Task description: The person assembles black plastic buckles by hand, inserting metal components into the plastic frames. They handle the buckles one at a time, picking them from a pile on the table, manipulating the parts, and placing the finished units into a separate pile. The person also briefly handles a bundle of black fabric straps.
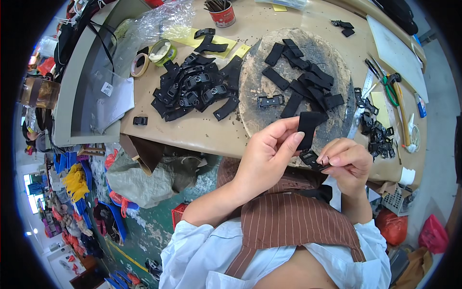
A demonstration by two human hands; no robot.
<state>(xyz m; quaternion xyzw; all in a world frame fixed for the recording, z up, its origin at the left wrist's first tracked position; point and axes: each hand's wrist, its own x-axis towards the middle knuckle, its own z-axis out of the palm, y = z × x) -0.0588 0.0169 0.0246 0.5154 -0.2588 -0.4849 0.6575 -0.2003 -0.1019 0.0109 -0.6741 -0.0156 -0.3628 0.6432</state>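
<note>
My left hand (269,154) pinches a wide black strap (309,128) between thumb and fingers, its upper end folded over. My right hand (349,161) has its fingertips closed on a small black plastic buckle (310,158) just below the strap. Whether the strap passes through the buckle I cannot tell. Both hands are above the near edge of a round, worn board (255,62). On that board lie several loose black straps (315,84) and a single black buckle (271,100).
Left of the board is a heap of black straps with buckles (197,82). Farther left are a tape roll (139,65) and a green tin (162,52). Several buckles (378,130), green-handled pliers (391,91) and a hammer (395,78) lie at right. A red can (223,17) stands behind.
</note>
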